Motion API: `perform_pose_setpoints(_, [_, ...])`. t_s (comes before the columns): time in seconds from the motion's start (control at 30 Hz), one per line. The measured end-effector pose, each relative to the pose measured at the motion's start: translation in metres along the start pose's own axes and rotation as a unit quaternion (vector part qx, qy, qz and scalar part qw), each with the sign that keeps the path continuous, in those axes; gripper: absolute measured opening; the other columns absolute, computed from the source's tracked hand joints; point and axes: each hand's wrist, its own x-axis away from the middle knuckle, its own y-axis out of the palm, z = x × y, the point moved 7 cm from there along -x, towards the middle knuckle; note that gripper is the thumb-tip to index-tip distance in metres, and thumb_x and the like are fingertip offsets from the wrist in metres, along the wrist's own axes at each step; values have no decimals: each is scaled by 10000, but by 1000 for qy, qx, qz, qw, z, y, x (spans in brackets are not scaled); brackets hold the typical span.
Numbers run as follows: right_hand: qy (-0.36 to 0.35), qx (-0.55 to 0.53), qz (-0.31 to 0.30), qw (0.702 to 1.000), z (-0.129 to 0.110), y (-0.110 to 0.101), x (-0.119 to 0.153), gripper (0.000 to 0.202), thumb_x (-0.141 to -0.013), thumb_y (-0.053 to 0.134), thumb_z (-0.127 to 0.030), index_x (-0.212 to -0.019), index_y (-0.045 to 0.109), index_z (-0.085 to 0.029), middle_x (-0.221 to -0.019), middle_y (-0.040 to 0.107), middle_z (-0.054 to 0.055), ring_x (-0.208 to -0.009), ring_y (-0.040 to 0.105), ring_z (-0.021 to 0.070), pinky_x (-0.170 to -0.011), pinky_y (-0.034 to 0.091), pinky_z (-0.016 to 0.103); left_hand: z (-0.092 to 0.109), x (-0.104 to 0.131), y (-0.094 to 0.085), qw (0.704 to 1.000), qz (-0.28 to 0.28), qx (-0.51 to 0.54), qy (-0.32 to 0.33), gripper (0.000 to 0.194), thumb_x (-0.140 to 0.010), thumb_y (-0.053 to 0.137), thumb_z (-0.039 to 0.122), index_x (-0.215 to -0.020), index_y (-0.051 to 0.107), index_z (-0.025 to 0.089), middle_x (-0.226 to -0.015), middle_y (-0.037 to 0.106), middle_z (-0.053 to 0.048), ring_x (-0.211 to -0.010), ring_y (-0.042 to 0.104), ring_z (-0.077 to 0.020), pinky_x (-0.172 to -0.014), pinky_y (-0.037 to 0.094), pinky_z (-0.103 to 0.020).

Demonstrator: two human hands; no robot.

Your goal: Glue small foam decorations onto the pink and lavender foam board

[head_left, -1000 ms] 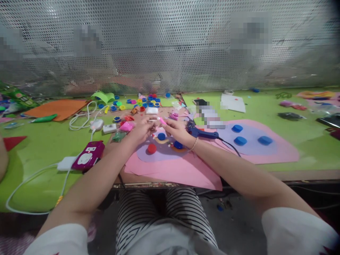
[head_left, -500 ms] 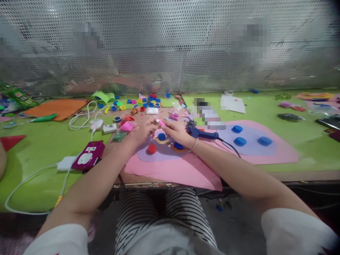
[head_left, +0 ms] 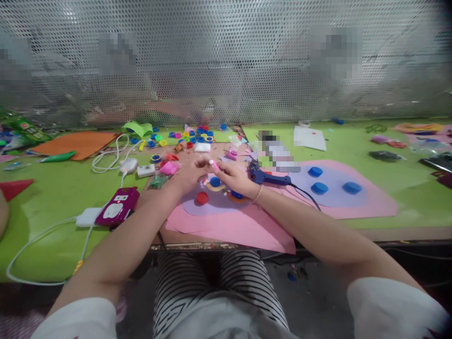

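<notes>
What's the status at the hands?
Right hand holding small pink-and-white piece. Left hand close by, grip unclear. Red cap on purple paper nearby. Glue gun beside right hand.

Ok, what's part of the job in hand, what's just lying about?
Likely in the job:
pink piece with white end, in the right hand
red cap on lavender paper
blue glue gun

Likely just lying about:
green bottle
orange sheet

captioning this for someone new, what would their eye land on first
Probably the three bright blue caps on the lilac and pink paper to the right. Next, at the centre, the small pink piece with a white end in the right grip. The magenta socket box on the green tabletop at left also stands out.
</notes>
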Motion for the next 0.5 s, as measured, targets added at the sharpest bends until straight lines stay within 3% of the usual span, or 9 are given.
perform_pose_setpoints(0.3, [-15,86,28,996,-12,-6,4,389,-871,439,-505,-637,349,-208,-597,334,-47,-555,319,99,-538,249,258,3,1,10,999,-46,22,2,276,-704,725,380,-670,562,161,-518,362,59,-444,281,-40,-427,207,-198])
perform_pose_setpoints(0.5, [-53,79,7,995,-19,-4,5,365,-897,387,-474,-652,379,-204,-635,398,-19,-615,385,125,-595,308,269,6,4,13,998,-37,49,-30,338,-713,718,395,-627,496,155,-507,370,58,-441,316,-39,-419,248,-174])
